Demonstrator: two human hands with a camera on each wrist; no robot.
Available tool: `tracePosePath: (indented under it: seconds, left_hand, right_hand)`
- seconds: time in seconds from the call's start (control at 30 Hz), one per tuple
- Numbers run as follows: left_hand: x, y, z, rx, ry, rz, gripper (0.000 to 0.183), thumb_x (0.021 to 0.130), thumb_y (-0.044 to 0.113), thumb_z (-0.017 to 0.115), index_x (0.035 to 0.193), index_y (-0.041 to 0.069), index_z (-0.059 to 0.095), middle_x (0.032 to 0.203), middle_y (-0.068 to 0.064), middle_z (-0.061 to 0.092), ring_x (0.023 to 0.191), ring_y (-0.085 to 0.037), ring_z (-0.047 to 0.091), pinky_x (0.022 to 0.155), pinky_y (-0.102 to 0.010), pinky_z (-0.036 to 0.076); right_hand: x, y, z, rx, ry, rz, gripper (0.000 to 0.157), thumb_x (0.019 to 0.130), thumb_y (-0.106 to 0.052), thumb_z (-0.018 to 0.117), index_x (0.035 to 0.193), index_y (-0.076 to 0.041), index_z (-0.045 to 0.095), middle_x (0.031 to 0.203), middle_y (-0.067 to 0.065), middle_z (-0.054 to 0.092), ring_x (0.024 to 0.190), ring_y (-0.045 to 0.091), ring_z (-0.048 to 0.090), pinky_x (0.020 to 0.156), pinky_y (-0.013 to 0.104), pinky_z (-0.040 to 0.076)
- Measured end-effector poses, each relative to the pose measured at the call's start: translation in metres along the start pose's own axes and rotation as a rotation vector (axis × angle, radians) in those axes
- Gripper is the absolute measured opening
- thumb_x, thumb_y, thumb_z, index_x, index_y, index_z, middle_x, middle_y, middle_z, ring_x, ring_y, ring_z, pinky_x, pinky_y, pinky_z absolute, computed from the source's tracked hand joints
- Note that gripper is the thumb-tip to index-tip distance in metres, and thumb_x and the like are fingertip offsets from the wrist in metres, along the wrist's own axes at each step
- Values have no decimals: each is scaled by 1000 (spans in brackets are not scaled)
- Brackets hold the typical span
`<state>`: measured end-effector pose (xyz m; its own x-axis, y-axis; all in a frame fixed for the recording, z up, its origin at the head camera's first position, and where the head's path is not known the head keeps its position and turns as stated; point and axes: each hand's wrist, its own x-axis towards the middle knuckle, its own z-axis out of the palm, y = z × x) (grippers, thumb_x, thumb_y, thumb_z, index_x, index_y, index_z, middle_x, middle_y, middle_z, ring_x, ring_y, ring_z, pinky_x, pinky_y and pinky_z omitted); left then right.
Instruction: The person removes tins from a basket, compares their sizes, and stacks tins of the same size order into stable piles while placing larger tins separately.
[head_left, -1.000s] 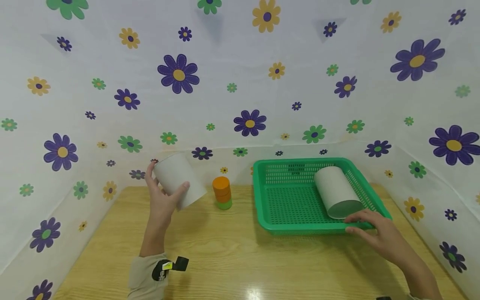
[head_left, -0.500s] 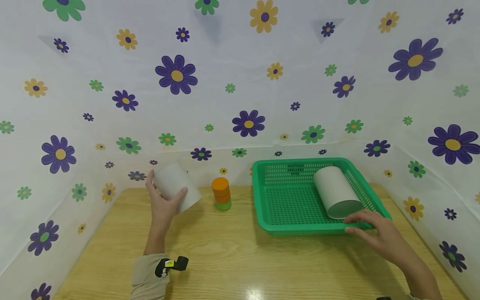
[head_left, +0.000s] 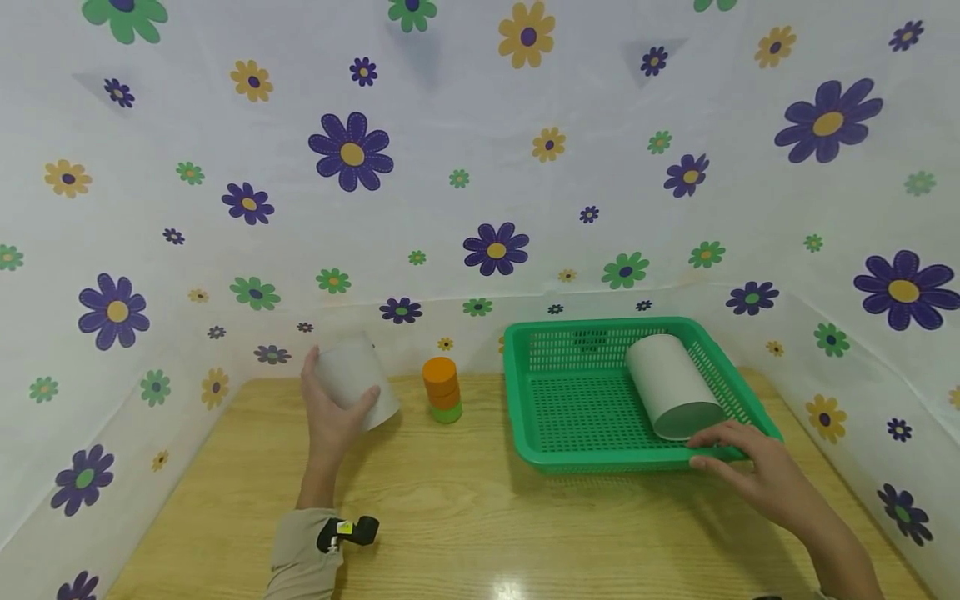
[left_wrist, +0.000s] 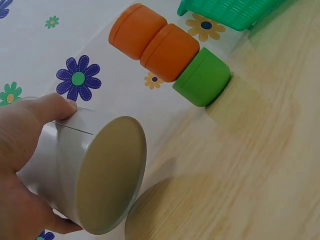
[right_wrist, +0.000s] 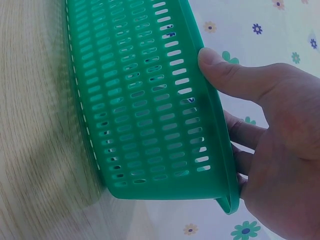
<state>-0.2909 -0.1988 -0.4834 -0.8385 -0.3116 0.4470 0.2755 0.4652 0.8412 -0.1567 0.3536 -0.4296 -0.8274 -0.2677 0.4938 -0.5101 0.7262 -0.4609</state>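
Note:
My left hand grips a white cylinder, tilted, at the left back of the table. In the left wrist view the cylinder shows a dark seam and a beige round end, its lower edge close over the table. Just right of it stands a stack of two orange cups on a green cup. My right hand pinches the front rim of a green basket, thumb outside and fingers over the inner side, as the right wrist view shows. A second white cylinder lies on its side in the basket's right part.
A wooden table lies under everything. White flower-printed sheeting rises behind the table and on both sides, close behind the cup stack and the basket.
The left hand has lowered the white cylinder toward the table and tipped it more upright, shifting slightly right. The right hand, basket and cup stack have stayed in place.

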Motion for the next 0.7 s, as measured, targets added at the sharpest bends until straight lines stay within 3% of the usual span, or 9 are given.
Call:
tracePosePath:
  seconds: [0.1,0.37,0.57,0.7]
  left_hand:
    - [0,-1,0,-12,17,8,107,68,21,84,147,40,14,143,-10,27,121,-34,38,89,-66,40]
    - [-1,-2,4,-38,95,100,93,68,13,85,141,17,26,141,-10,31,124,-32,39,96,-63,36]
    - [-3,-8,6,10,108,144,91,68,13,85,141,16,30,141,-11,34,126,-29,37,99,-60,35]
    - [-6,-11,6,9,87,154,85,73,15,82,142,19,33,141,-7,37,125,-28,38,91,-65,39]
  right_hand:
    - [0,0,0,1,-4,0,30,75,-7,78,97,-24,67,94,-10,65,91,2,55,78,14,41]
    - [0,0,-1,8,-5,0,34,75,-6,78,98,-27,66,95,-9,66,92,2,55,79,15,41]
    - [0,0,0,6,-7,6,33,75,-6,78,98,-28,66,95,-11,65,92,1,55,78,13,40]
    - [0,0,1,4,-4,4,33,75,-6,78,97,-28,66,94,-10,65,91,1,55,78,13,40]
